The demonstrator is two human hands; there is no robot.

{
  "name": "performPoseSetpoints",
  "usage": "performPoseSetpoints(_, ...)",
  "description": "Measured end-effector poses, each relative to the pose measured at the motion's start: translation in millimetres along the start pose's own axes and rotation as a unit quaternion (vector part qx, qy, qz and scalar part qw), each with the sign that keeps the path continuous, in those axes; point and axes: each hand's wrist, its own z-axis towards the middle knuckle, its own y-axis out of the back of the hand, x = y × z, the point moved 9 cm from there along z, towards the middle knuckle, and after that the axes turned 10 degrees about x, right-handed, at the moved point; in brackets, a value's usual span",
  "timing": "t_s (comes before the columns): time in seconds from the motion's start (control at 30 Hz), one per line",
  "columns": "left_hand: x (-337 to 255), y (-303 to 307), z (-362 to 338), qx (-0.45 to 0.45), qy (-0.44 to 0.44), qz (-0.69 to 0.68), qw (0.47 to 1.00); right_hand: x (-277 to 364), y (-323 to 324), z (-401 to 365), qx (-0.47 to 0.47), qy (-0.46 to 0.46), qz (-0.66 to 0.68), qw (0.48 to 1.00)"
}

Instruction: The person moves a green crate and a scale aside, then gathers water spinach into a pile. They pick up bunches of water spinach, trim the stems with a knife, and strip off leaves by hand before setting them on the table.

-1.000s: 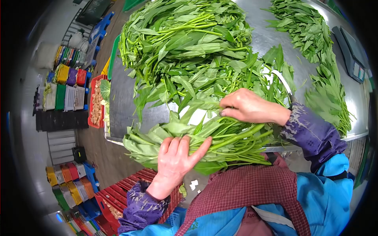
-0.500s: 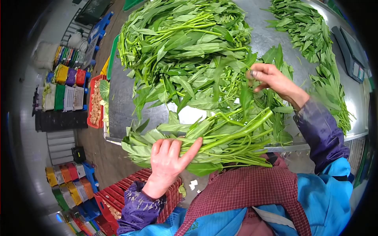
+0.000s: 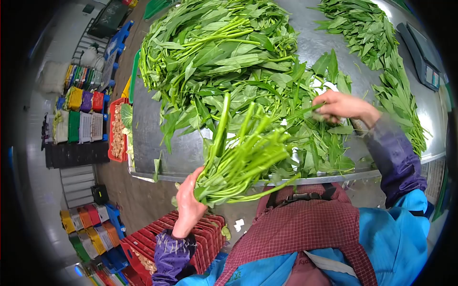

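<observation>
My left hand [image 3: 189,204] is closed round a bunch of water spinach [image 3: 243,162] in front of the table's near edge. The stems fan upward and to the right, slightly blurred; the fingers are partly hidden behind them. My right hand [image 3: 336,106], fingers pinched together, holds a long narrow water spinach leaf [image 3: 305,112] over loose greens [image 3: 319,138] on the metal table [image 3: 148,143]. Behind both hands lies a big heap of water spinach [image 3: 214,57].
A row of water spinach [image 3: 396,90] runs down the table's right side, beside a scale [image 3: 420,55]. At left stands a red crate [image 3: 112,128] of brownish produce. Stacked red crates [image 3: 176,233] stand below left. A loose leaf [image 3: 156,169] is at the table edge.
My left hand has turned the bunch from lying nearly level to stems tilted upward. My right hand has moved slightly right and down, its fingers closing on a leaf.
</observation>
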Motion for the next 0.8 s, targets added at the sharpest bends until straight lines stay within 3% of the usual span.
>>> performPoseSetpoints(0.03,6.1,0.3,-0.4,-0.01,0.014,-0.065,0.998,2.9,-9.6,1.7,0.022,-0.012,0.05,0.998)
performPoseSetpoints(0.07,11.4,-2.8,0.6,0.009,0.045,-0.098,0.994,26.3,-19.6,13.8,0.056,0.132,-0.101,0.984)
performPoseSetpoints(0.1,11.7,-3.7,1.8,0.009,0.043,-0.097,0.994,43.5,-26.0,17.5,0.026,0.186,-0.129,0.974)
performPoseSetpoints(0.17,23.5,-16.1,2.1,0.036,0.085,-0.162,0.982,60.3,-50.1,31.6,0.072,0.157,-0.123,0.977)
performPoseSetpoints(0.2,21.9,-19.5,3.4,0.042,0.076,-0.167,0.982,50.5,-55.7,50.0,-0.037,0.257,-0.116,0.959)
performPoseSetpoints(0.23,22.0,-21.1,3.7,0.043,0.075,-0.166,0.982,72.3,-82.4,48.3,0.082,0.214,0.013,0.973)
performPoseSetpoints(0.3,24.7,-36.5,3.3,0.107,0.095,-0.22,0.965,44.0,-84.2,68.3,0.103,0.03,0.009,0.994)
performPoseSetpoints(0.37,8.9,-32.6,3.3,0.137,0.128,-0.258,0.948,60.6,-48.8,39.8,-0.09,0.123,0.054,0.987)
performPoseSetpoints(0.4,10.7,-33.6,0.9,0.141,0.116,-0.256,0.949,62.2,-28.1,31.9,-0.107,0.131,0.055,0.984)
performPoseSetpoints(0.43,13.7,-35.0,-1.1,0.143,0.103,-0.254,0.951,50.0,-1.3,15.0,-0.221,0.109,0.104,0.964)
performPoseSetpoints(0.5,22.1,-36.6,-4.1,0.132,0.119,-0.273,0.945,27.9,30.1,2.6,-0.197,0.105,0.222,0.949)
performPoseSetpoints(0.57,27.9,-40.7,-10.1,0.129,0.138,-0.29,0.938,30.0,26.3,-3.2,-0.164,0.128,0.211,0.955)
performPoseSetpoints(0.63,31.6,-40.8,-7.8,0.121,0.154,-0.263,0.945,55.1,-9.8,5.3,-0.061,0.177,0.121,0.975)
performPoseSetpoints(0.7,22.8,-42.1,-2.1,0.129,0.139,-0.245,0.951,98.1,-42.3,9.9,-0.093,0.226,-0.061,0.968)
performPoseSetpoints(0.8,14.5,-44.6,4.2,0.141,0.11,-0.188,0.966,87.9,-84.9,43.6,-0.089,0.2,-0.072,0.973)
